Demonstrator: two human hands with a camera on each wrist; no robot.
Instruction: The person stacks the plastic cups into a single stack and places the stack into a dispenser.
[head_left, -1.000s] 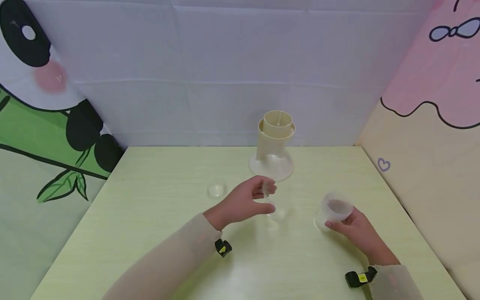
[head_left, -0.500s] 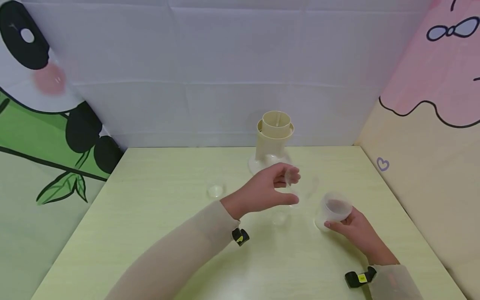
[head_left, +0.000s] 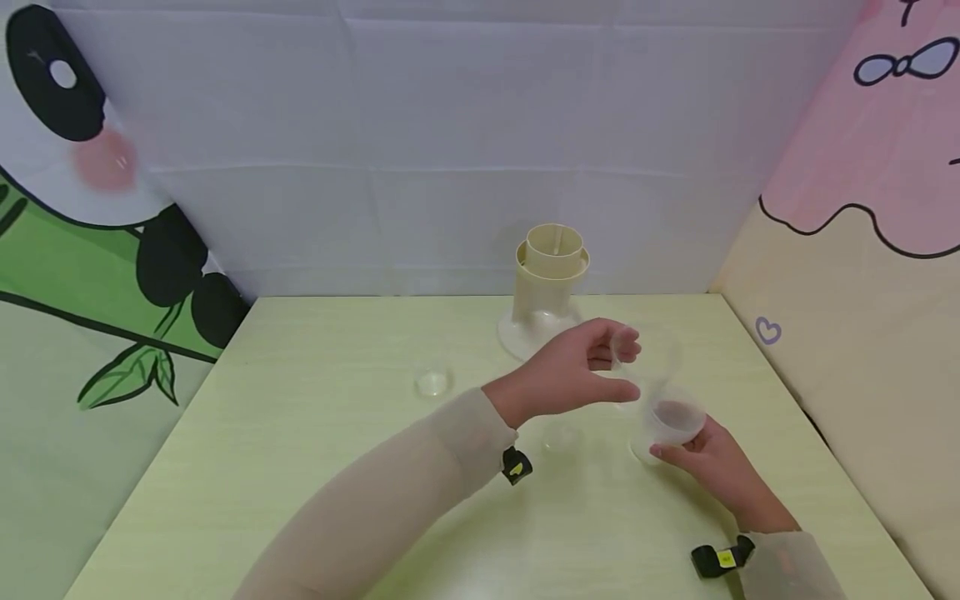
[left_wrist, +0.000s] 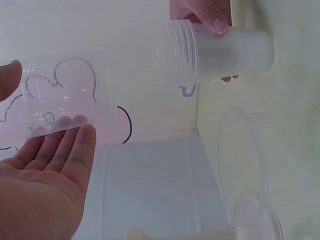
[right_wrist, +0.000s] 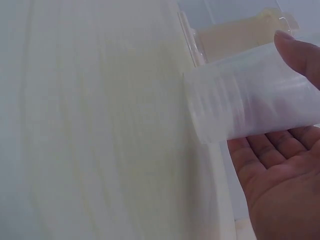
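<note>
In the head view my left hand point(head_left: 573, 371) holds a clear plastic cup point(head_left: 651, 354) above the table, beside the right hand's cups. The left wrist view shows this see-through cup point(left_wrist: 65, 97) between the thumb and the straighter fingers. My right hand point(head_left: 712, 458) grips a stack of translucent plastic cups point(head_left: 667, 421), upright at the table's right side. Several nested rims of that stack point(left_wrist: 182, 52) face up in the left wrist view. From the right wrist, the stack point(right_wrist: 245, 95) lies between thumb and fingers.
A cream cylinder point(head_left: 551, 267) with a translucent round base point(head_left: 517, 333) stands near the table's back edge. A small clear round piece point(head_left: 432, 381) lies left of centre. Another faint clear piece point(head_left: 560, 437) is on the table point(head_left: 315, 467) below the left wrist. Fabric walls surround the table.
My left hand has moved right and slightly away with the clear cup, coming close to the stack. The right hand and its stack have stayed in place.
</note>
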